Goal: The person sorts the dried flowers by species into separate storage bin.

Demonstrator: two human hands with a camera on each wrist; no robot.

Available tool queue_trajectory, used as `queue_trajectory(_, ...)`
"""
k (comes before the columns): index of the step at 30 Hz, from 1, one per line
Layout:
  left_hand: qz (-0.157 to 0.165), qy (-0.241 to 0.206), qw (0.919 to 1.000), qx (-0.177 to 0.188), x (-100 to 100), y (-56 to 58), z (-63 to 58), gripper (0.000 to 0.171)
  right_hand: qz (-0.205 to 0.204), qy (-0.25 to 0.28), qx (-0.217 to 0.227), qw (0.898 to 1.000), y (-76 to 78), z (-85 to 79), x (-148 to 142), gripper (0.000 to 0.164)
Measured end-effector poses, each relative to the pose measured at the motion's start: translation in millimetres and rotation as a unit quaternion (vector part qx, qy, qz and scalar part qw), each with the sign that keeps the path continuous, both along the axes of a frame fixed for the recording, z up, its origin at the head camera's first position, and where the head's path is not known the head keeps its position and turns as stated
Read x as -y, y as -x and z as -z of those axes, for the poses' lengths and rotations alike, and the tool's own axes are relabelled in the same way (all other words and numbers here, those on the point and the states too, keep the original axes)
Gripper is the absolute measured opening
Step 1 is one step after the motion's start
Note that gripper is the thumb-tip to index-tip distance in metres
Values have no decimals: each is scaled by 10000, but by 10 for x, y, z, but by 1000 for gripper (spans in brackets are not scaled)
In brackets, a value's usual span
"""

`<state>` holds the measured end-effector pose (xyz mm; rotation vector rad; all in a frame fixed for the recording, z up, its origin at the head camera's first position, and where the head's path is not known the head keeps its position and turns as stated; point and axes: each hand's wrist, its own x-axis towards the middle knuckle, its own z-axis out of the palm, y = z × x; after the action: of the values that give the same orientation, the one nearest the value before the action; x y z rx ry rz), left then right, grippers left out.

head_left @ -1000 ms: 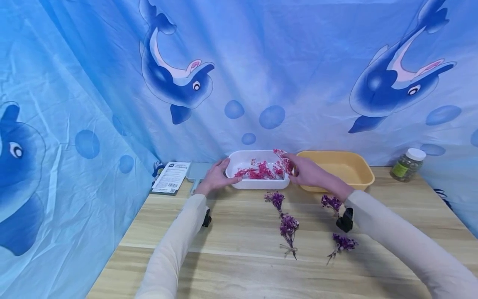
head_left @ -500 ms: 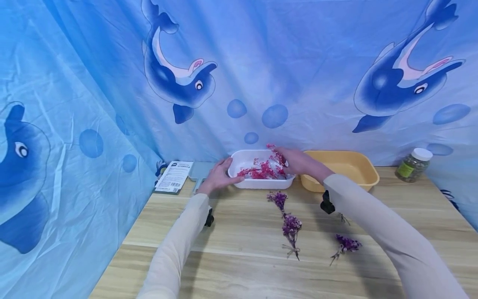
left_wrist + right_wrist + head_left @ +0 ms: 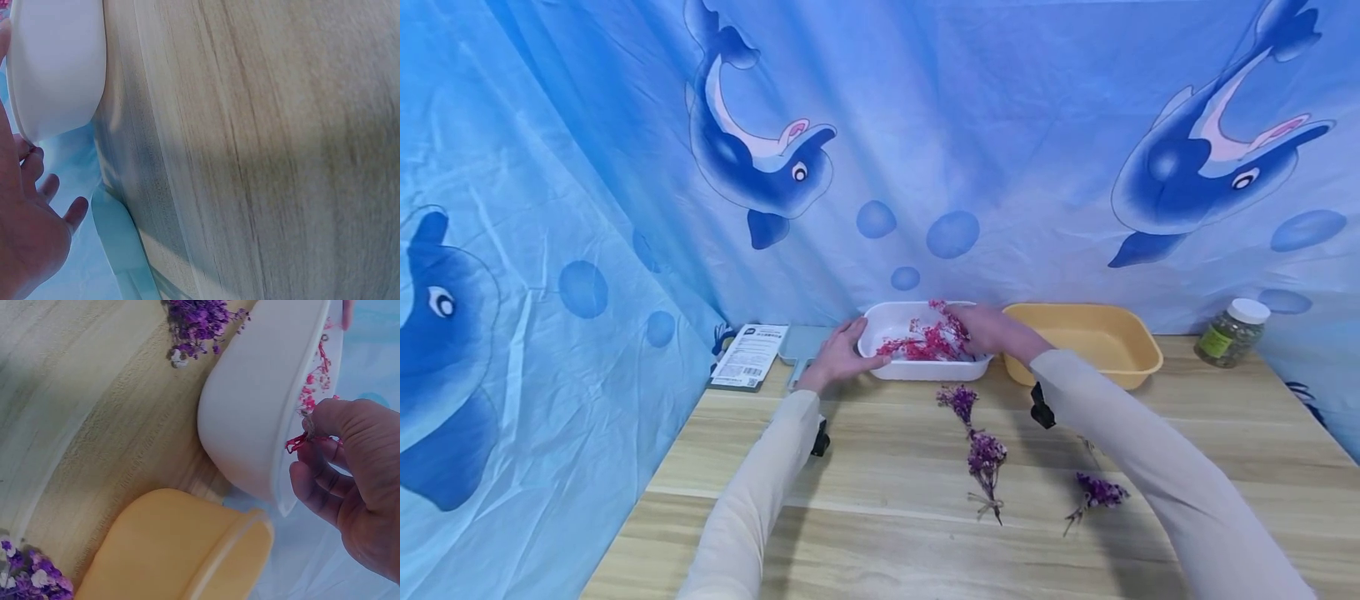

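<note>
A white plastic basin point(image 3: 928, 372) stands at the back of the table with several sprigs of red dried flowers point(image 3: 913, 348) in it. My left hand point(image 3: 838, 357) holds its left end, thumb along the front rim and fingers at the side; in the left wrist view some fingers point(image 3: 49, 186) spread free of the wall. Over the basin's right end, my right hand point(image 3: 992, 329) pinches a small bunch of red dried flowers point(image 3: 953, 323). Thumb and fingertips meet at its tied stem point(image 3: 309, 428) in the right wrist view. The hand partly hides the blooms.
A yellow basin point(image 3: 1093, 380) stands right of the white one. Purple dried-flower bunches point(image 3: 985, 457) lie on the table in front, one mostly behind my right sleeve. A lidded jar point(image 3: 1228, 335) is at back right, a printed packet point(image 3: 749, 357) and pale blue object point(image 3: 801, 343) at left.
My right hand has moved left and lower over the white basin, bringing the bunch of red dried flowers down into it. My left hand stays on the basin's left end.
</note>
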<state>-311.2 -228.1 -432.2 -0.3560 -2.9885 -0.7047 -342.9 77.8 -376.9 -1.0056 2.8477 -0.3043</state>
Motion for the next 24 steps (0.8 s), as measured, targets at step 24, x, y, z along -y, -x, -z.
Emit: queue_trajectory(24, 58, -42, 9999, -75, 4, 18, 2, 111, -113, 1679, -870, 9819, -123, -94, -715, 59)
